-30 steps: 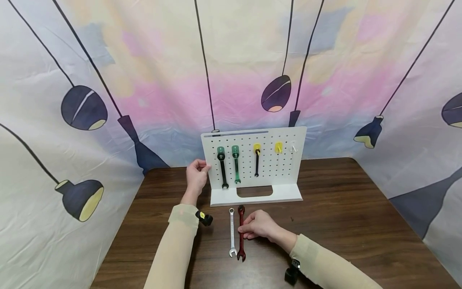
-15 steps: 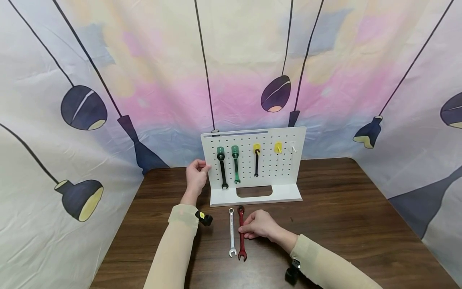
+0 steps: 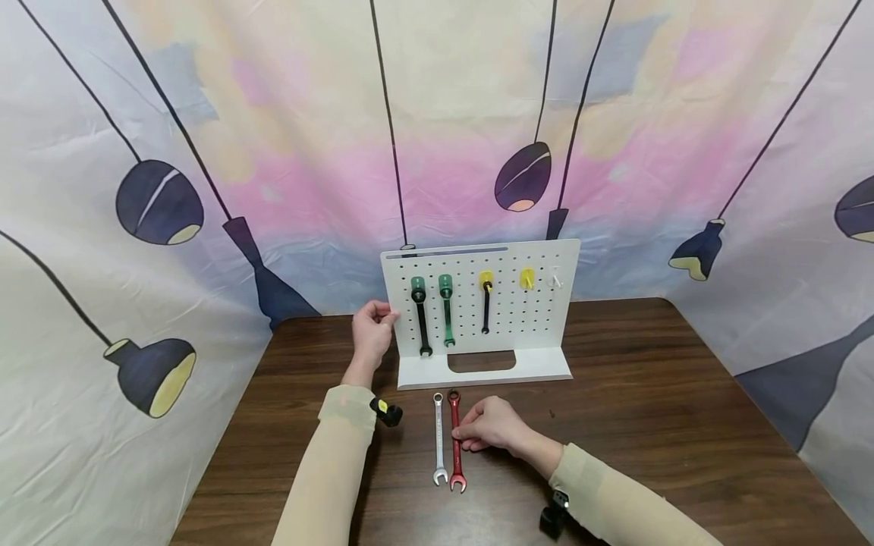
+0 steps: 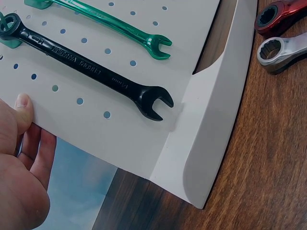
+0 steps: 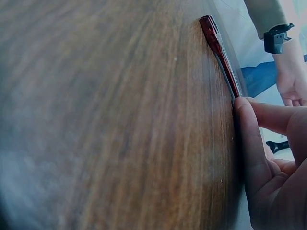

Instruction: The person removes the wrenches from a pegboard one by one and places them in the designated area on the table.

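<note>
My left hand (image 3: 372,334) grips the left edge of a white pegboard stand (image 3: 471,318); in the left wrist view the thumb (image 4: 23,112) lies on its front and fingers curl behind. My right hand (image 3: 495,425) pinches the middle of a red combination wrench (image 3: 455,455) between thumb and fingers. That wrench is low over or on the table; which one I cannot tell. Just left of it lies a silver combination wrench (image 3: 439,440). On the board hang a large black wrench (image 3: 422,322), a green wrench (image 3: 447,318) and a smaller black wrench (image 3: 486,307).
A yellow hook (image 3: 528,278) and a clear hook (image 3: 555,278) at the board's right carry nothing. The stand sits on a dark wooden table (image 3: 635,394), in front of a printed curtain (image 3: 451,98).
The red wrench has turned and rolled slightly in my right hand, its upper face now showing brighter. My left hand and the pegboard stay where they were.
</note>
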A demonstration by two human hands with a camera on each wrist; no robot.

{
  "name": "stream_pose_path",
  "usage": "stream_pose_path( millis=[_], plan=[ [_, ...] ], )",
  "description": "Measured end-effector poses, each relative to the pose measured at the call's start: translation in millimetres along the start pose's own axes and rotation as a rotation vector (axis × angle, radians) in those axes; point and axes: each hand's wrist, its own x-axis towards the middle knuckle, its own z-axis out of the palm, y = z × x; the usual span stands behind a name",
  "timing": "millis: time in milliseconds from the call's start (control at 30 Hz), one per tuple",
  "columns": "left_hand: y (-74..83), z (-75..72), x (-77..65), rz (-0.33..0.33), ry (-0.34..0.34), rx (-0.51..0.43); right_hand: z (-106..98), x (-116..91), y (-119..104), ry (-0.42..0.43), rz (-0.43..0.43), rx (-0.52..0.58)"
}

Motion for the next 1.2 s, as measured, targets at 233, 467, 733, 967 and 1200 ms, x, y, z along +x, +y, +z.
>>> stream_pose_path(
  millis=[233, 467, 733, 967, 1200],
  plan=[
    [-1.3, 0.3, 0.1, 0.004, 0.0, -0.002, -0.7, -1.1, -0.6, -0.002, 0.002, 0.009],
    [-1.7, -0.2, -0.3, 0.006, -0.001, -0.002, -0.5, -2.2, -1.2, -0.01, 0.002, 0.022],
    [-1.1, 0.2, -0.4, 0.006, -0.009, -0.004, -1.1, -2.6, -2.4, -0.02, 0.007, 0.039],
    [-2.6, 0.5, 0.1, -0.004, -0.011, -0.004, -2.5, -2.4, -1.5, -0.03, 0.01, 0.052],
    [-2.6, 0.3, 0.8, -0.002, -0.01, -0.007, -4.0, -2.4, -1.9, -0.04, 0.005, 0.052]
  ],
)
